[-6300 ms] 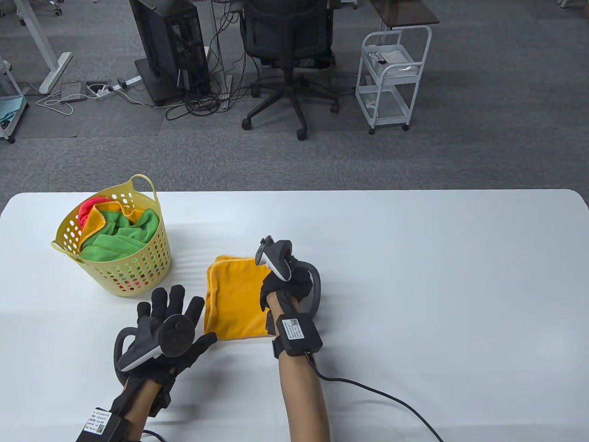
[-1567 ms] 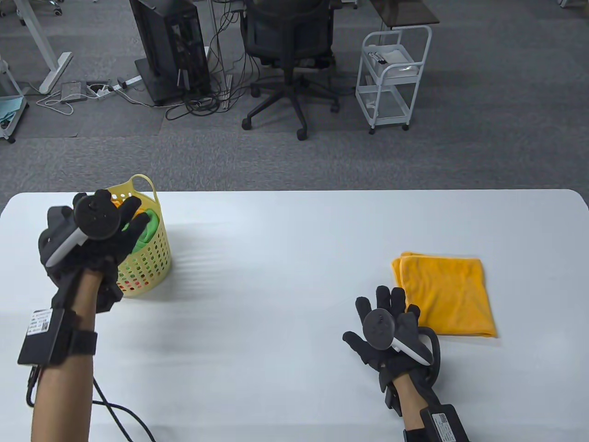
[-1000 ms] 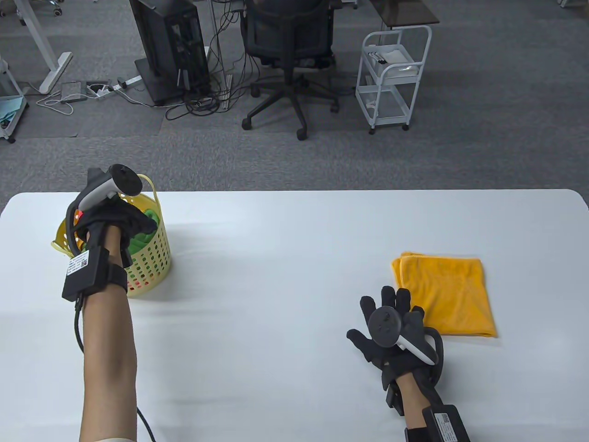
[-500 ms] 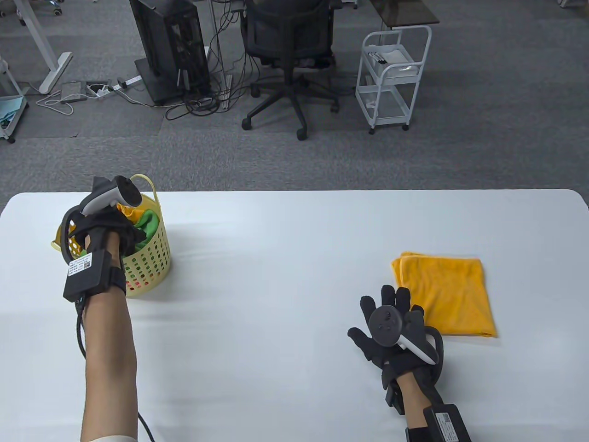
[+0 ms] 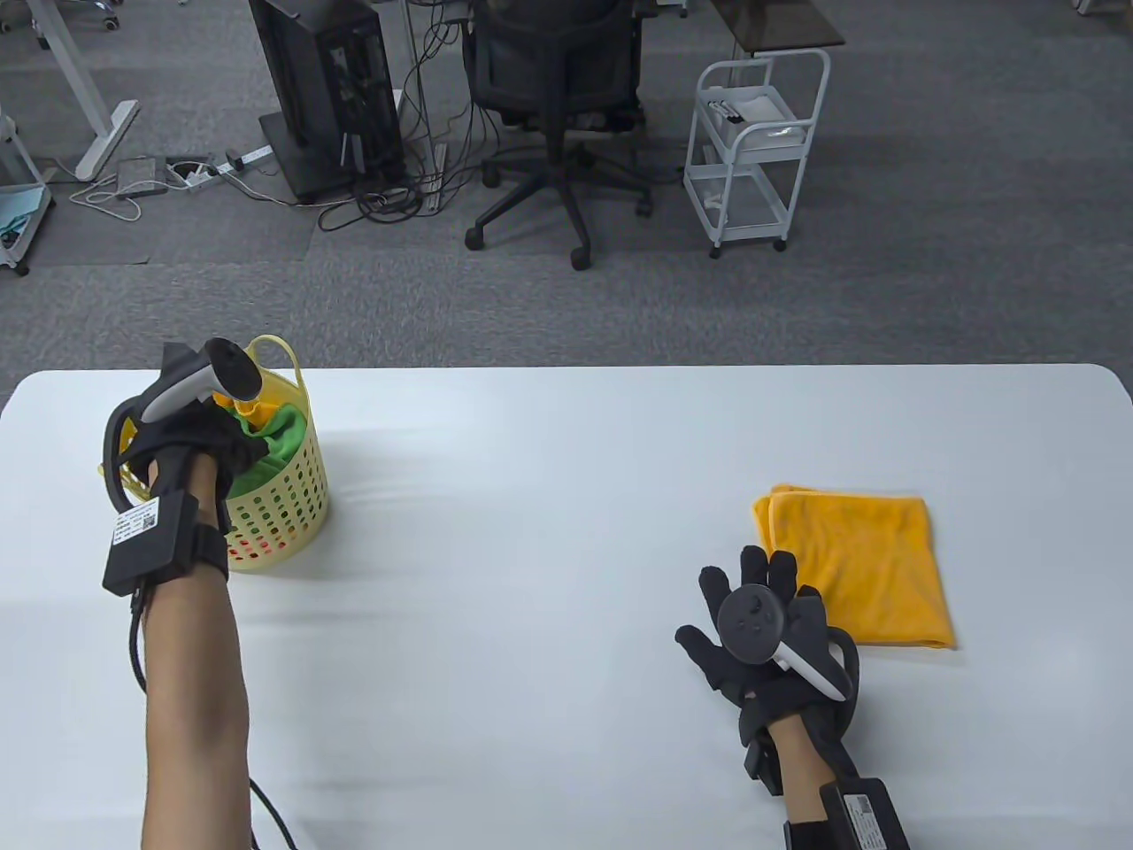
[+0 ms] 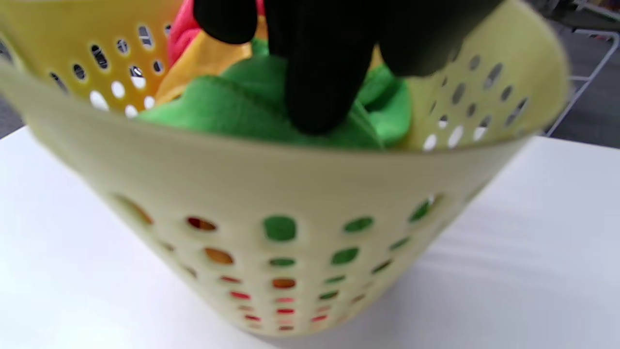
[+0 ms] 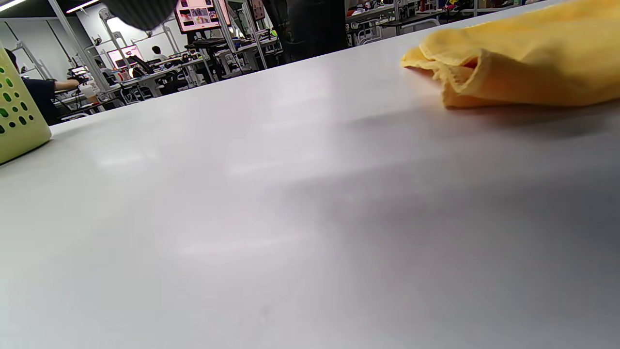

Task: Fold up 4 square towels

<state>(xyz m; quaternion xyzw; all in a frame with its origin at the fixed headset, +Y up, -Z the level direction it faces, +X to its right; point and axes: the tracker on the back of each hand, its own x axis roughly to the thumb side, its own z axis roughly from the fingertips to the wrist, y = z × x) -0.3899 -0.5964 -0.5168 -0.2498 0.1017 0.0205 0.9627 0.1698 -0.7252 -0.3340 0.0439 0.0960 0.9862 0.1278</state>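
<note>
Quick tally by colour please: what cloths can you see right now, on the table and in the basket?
Orange: 2, one folded on the table, one in the basket
Green: 1 at least, in the basket; folds hide whether more
Red: 1, in the basket
Total: 4 visible

Laundry basket (image 5: 288,496): pale yellow plastic, wall patterned with rows of oval holes.
Towels in basket: green towel (image 6: 232,109) on top; orange towel (image 6: 203,58) and red towel (image 6: 181,29) behind.
Folded towel (image 5: 863,567): plain orange-yellow, stitched hem same colour.
Desk (image 5: 549,549): plain white.
Left hand (image 5: 199,434), right hand (image 5: 761,646): black gloves; trackers dark grey with white.
Floor: grey carpet. Trolley (image 5: 757,150): white.
</note>
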